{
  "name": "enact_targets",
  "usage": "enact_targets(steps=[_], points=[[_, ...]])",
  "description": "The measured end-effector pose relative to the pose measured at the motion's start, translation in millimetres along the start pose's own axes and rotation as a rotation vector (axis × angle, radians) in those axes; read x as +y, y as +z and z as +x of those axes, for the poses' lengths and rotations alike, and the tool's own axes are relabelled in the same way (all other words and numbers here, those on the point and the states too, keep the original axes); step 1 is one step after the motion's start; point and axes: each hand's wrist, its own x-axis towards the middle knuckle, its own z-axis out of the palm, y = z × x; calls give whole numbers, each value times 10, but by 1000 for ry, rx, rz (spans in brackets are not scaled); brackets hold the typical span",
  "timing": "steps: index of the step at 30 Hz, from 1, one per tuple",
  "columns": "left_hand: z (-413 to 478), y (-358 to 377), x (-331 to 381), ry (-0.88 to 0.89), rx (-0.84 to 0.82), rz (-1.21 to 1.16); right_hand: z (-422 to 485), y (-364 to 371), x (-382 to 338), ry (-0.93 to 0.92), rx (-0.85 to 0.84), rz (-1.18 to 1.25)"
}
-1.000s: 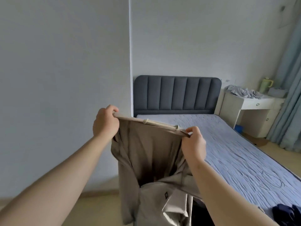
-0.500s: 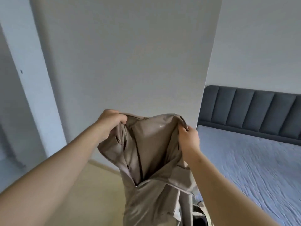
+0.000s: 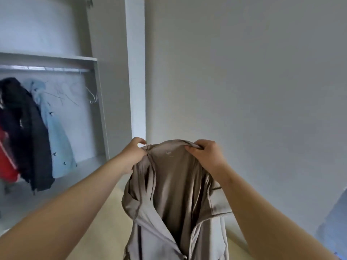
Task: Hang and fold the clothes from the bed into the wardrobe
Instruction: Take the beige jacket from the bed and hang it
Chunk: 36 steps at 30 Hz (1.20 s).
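Observation:
A beige jacket (image 3: 174, 188) hangs in front of me, held up by its collar, its front open and its lower part dropping out of view. My left hand (image 3: 132, 154) grips the left side of the collar. My right hand (image 3: 206, 156) pinches the right side of the collar. The open wardrobe (image 3: 93, 59) stands at the left, with a metal rail (image 3: 45, 68) under its shelf. A sliver of the blue bed (image 3: 336, 222) shows at the right edge.
On the rail hang a black jacket (image 3: 24, 132), a light blue garment (image 3: 54, 132), a red garment (image 3: 5, 158) and bare wire hangers (image 3: 92, 95). A white door panel (image 3: 136, 68) and a plain wall stand ahead. Pale floor lies below.
The view has swung left from the bed to the wardrobe. Both hands carried the beige jacket along and now hold it by the collar, closer together.

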Motion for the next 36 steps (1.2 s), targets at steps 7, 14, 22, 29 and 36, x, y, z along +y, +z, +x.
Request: enact_targets(steps=[7,14,22,29,36], points=[[514,-905,-364,59,88,111,634,1105,-245,-91,-88,-61],[945,-1456,-678,196,600,68,1105,1989,-214,-54,-187,-213],[1478,-2056,-1010,8,608,159,1824,2946,-158,-90,-175,-286],[2426,-2098,-960,58,548,242,2740,3557,-107,-133,-486,-242],[3272,-2391,-801,188,684,457,3562,4323,-205,-62,-571,89]])
